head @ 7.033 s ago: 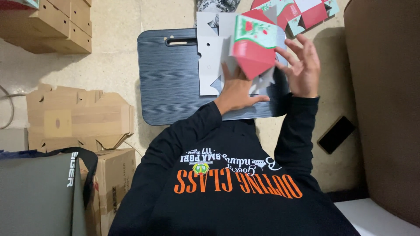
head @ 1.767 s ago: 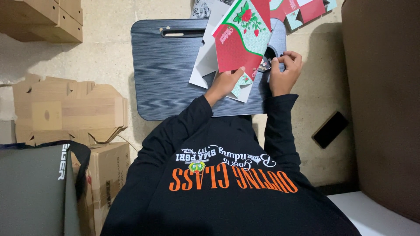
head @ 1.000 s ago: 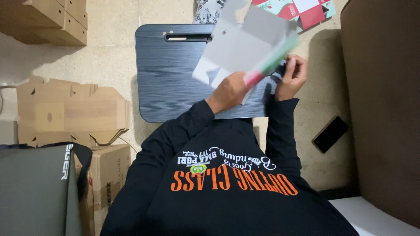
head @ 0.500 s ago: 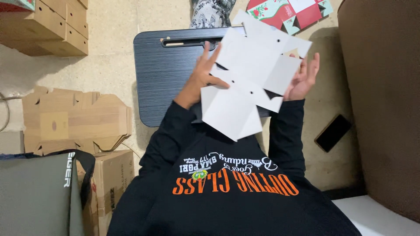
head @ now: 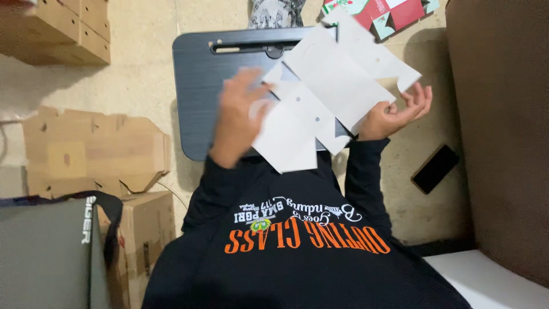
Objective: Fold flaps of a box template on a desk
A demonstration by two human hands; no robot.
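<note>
White card sits under your fingers: your left hand (head: 237, 117), blurred, presses spread fingers against the near left edge of the flat die-cut box blank (head: 326, 91), while your right hand (head: 394, 111) cups its right edge, fingers curled open. That blank hangs unfolded, plain side up, above the dark tabletop (head: 217, 86). Beyond lie red-and-green printed blanks (head: 389, 14); a black phone (head: 436, 168) rests on the floor at right, brown cardboard boxes (head: 91, 154) at left.

The white unfolded cardboard blank (head: 329, 94) covers the right half of the dark rectangular lap tray (head: 200, 86); the left half lies open.
</note>
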